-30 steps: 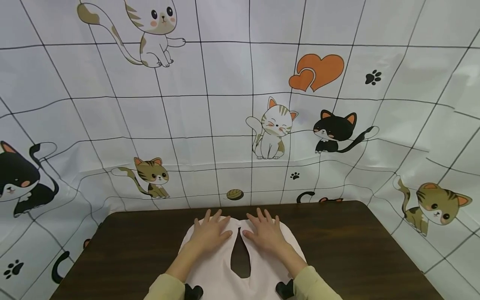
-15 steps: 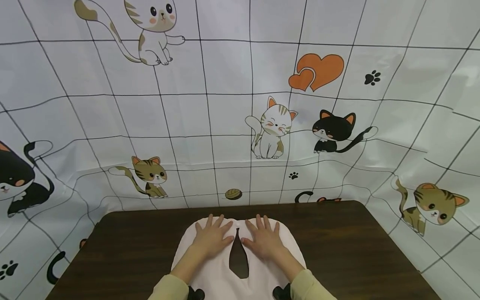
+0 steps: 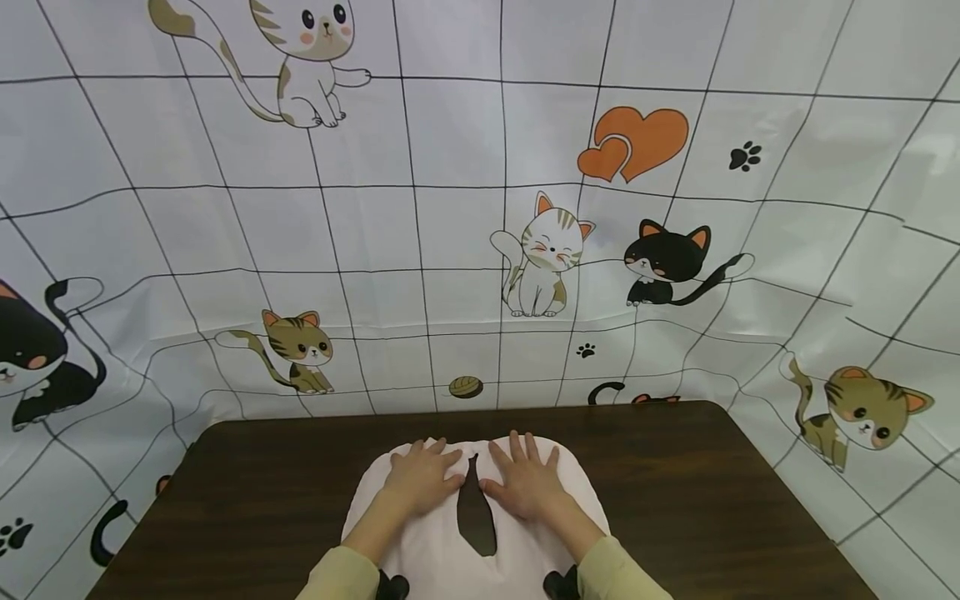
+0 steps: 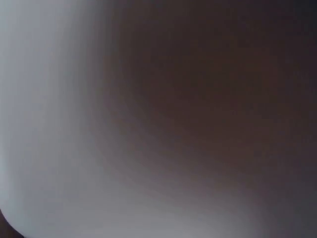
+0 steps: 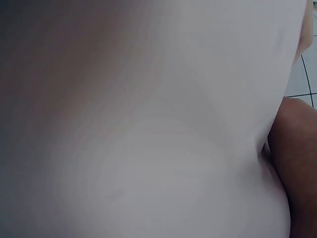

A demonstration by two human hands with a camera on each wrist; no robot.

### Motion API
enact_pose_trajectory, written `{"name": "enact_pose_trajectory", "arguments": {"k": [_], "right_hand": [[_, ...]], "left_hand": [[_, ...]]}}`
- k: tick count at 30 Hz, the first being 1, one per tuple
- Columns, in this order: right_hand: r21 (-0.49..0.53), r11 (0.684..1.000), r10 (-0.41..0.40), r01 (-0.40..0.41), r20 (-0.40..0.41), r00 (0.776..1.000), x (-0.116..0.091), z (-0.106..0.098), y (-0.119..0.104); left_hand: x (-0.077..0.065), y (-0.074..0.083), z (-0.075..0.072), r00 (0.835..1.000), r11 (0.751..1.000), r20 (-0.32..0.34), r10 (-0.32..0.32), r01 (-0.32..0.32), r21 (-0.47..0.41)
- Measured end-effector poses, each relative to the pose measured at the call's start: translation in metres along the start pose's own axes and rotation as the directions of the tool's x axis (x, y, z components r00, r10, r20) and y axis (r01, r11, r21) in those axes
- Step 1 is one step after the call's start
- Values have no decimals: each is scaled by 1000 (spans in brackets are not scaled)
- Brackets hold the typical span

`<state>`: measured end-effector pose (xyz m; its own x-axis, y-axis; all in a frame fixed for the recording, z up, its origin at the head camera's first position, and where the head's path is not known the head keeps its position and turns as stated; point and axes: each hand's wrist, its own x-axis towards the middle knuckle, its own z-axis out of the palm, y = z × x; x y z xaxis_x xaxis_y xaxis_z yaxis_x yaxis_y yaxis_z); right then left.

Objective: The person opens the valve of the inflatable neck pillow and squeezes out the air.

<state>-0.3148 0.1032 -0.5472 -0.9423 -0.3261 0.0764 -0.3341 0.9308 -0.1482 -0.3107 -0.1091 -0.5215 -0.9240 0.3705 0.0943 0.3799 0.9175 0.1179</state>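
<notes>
A pale pink bib-like cloth (image 3: 480,575) lies on the dark brown table, its far end rounded, with a teardrop opening in the middle. My left hand (image 3: 422,482) rests on the cloth left of the opening, near the far edge, its fingertips bent slightly downward. To the right of the opening my right hand (image 3: 528,483) lies flat, with its fingers spread and straight. The left wrist view holds only a blurred pale surface and dark shadow. Pale cloth (image 5: 198,148) fills most of the right wrist view.
The dark table (image 3: 690,500) extends on both sides of the cloth. Behind it hangs a white sheet (image 3: 450,233) with black grid lines, printed cats and hearts. Dark wrist camera mounts (image 3: 561,583) sit below the sleeves, over the cloth.
Both hands have come slightly toward the body along the cloth. The left fingertips, earlier stretched out, now look more bent. The head view has shifted a little.
</notes>
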Motion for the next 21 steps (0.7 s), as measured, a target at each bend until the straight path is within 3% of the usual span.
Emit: {"name": "enact_pose_trajectory", "arguments": {"k": [21], "right_hand": [[-9, 1000, -16, 16, 44, 999, -4, -5, 0]], "left_hand": [[0, 3, -3, 1000, 1000, 10, -20, 20, 6]]}}
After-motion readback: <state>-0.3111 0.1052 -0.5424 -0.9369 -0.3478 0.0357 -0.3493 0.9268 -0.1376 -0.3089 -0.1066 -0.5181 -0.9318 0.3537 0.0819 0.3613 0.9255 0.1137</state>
